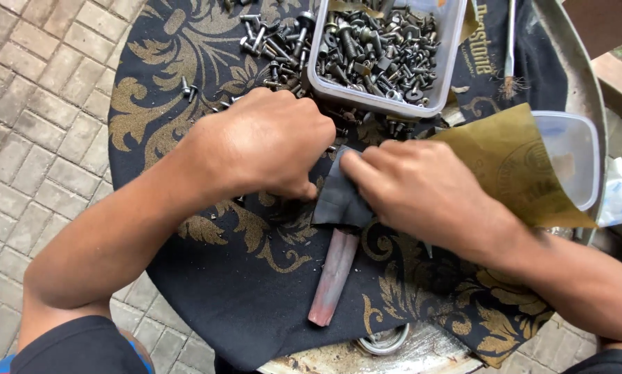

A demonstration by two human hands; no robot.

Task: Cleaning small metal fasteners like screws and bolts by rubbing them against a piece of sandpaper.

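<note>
- Nearest lies a reddish flat bar [334,277] on the black-and-gold cloth [255,291] covering the desk.
- Right hand [422,190] presses a dark sandpaper piece [339,201] over the bar's far end, grip pinching it.
- Left hand [269,142] is curled beside it; what it grips, I cannot tell.
- Beyond stands a clear tub of screws [384,48].

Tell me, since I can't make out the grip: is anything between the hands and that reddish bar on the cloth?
Yes. A dark sheet is wrapped over the upper end of the reddish bar. The right hand presses on that sheet, and the left hand sits beside it; bare skin on the bar isn't visible.
</note>
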